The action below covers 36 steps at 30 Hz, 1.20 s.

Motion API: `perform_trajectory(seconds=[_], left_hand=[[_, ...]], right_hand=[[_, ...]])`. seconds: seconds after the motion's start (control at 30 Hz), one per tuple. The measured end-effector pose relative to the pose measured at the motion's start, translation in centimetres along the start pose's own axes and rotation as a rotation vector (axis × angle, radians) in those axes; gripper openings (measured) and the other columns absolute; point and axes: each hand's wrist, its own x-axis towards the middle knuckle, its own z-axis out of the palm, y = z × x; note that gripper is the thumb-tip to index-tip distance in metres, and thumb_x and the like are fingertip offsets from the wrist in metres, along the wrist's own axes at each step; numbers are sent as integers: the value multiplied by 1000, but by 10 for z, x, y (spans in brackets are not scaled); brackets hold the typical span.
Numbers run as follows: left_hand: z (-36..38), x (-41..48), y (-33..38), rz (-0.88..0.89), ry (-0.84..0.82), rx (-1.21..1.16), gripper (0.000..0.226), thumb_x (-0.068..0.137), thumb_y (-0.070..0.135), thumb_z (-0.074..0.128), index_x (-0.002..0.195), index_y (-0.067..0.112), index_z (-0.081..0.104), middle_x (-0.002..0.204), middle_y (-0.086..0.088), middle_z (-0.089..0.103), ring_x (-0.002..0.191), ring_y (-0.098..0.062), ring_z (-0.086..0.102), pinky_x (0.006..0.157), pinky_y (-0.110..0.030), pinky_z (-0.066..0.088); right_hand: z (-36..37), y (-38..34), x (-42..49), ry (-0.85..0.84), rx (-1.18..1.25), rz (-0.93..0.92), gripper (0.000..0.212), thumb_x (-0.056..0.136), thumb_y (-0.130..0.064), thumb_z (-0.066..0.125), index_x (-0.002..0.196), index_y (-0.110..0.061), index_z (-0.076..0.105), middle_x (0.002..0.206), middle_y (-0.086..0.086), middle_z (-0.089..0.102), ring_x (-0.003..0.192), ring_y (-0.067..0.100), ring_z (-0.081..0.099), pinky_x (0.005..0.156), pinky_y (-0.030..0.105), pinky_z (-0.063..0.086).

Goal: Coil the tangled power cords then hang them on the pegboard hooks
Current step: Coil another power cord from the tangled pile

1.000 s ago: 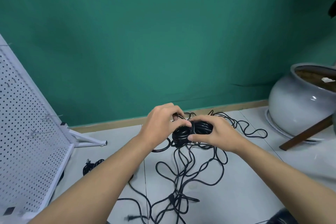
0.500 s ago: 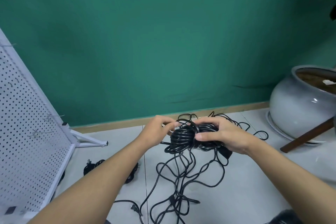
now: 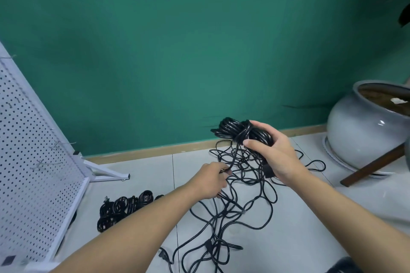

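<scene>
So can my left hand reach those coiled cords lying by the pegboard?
Probably yes: the coiled cords lie on bare floor near the left hand, nothing between them, though that hand grips a loose cord.

This is a plain room indoors, maybe in a home. It has a green wall point(image 3: 199, 51), a pale tiled floor point(image 3: 144, 188) and a big grey plant pot point(image 3: 355, 135) with soil in it. A white pegboard point(image 3: 28, 150) stands at the left, and black cords point(image 3: 121, 207) lie on the floor.
</scene>
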Motion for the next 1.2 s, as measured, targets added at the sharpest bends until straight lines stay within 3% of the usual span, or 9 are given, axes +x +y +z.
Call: perform_trajectory(seconds=[0.1, 0.23, 0.37, 0.43, 0.63, 0.83, 0.97, 1.07, 1.2], left_hand=[[1, -3, 17, 7, -36, 66, 25, 106, 2, 46, 125, 2, 62, 107, -14, 66, 41, -6, 56, 44, -20, 47], [-9, -5, 33, 89, 58, 167, 26, 109, 19, 44, 111, 7, 67, 91, -12, 63, 55, -16, 53, 55, -30, 47], [-23, -14, 48, 242, 51, 510, 27, 111, 28, 40, 113, 9, 60, 101, -16, 67, 90, -34, 61, 74, -39, 45], [-32, -17, 50, 287, 53, 585, 24, 111, 28, 41, 113, 11, 58, 94, -11, 63, 80, -28, 61, 70, -37, 43], [-57, -22, 35, 216, -41, 240, 18, 106, 18, 49, 93, 16, 61, 88, -9, 70, 50, -21, 69, 57, -39, 59], [-63, -12, 23, 463, 206, 376, 11, 98, 21, 66, 94, 18, 76, 83, 2, 73, 79, -19, 66, 78, -40, 55], [-59, -15, 32, 553, 224, 412, 13, 95, 26, 69, 99, 17, 78, 90, 0, 71, 87, -20, 64, 79, -39, 53], [-62, -10, 34, 457, 196, 368, 12, 92, 29, 75, 102, 23, 77, 87, 2, 73, 77, -10, 60, 77, -36, 52], [-70, -19, 33, 187, -4, 74, 48, 89, 17, 76, 127, 32, 51, 87, -3, 71, 65, -1, 57, 68, -29, 51]], right_hand=[[-5, 12, 3, 25, -406, -116, 58, 83, -29, 84, 135, -39, 60, 123, -11, 70, 119, 12, 64, 109, 42, 49], [-11, 20, 5, 10, -658, -168, 63, 87, -28, 81, 145, -27, 55, 125, -7, 63, 119, 14, 58, 106, 33, 44], [-9, 20, 8, -60, -771, -237, 67, 88, -26, 82, 148, -18, 53, 124, 0, 64, 115, 18, 59, 104, 32, 45], [-5, 20, 8, -97, -812, -253, 69, 88, -25, 81, 150, -17, 52, 126, 2, 63, 116, 19, 59, 105, 31, 45], [-3, 11, 6, -315, -880, -243, 70, 89, -29, 80, 151, -28, 48, 136, -6, 56, 128, 14, 52, 108, 22, 34], [5, 4, -3, -466, -840, -299, 80, 72, -65, 82, 142, -33, 58, 121, -25, 57, 112, -10, 50, 100, 9, 34], [10, 4, -4, -444, -894, -337, 40, 85, -64, 68, 111, -34, 66, 95, -17, 63, 94, 2, 55, 82, 24, 45], [9, 7, -2, -478, -936, -321, 46, 83, -65, 60, 117, -36, 66, 104, -15, 66, 99, 7, 58, 86, 37, 50], [-1, 10, 2, -452, -942, -238, 59, 79, -67, 61, 132, -41, 62, 118, -18, 65, 110, 9, 61, 95, 40, 51]])
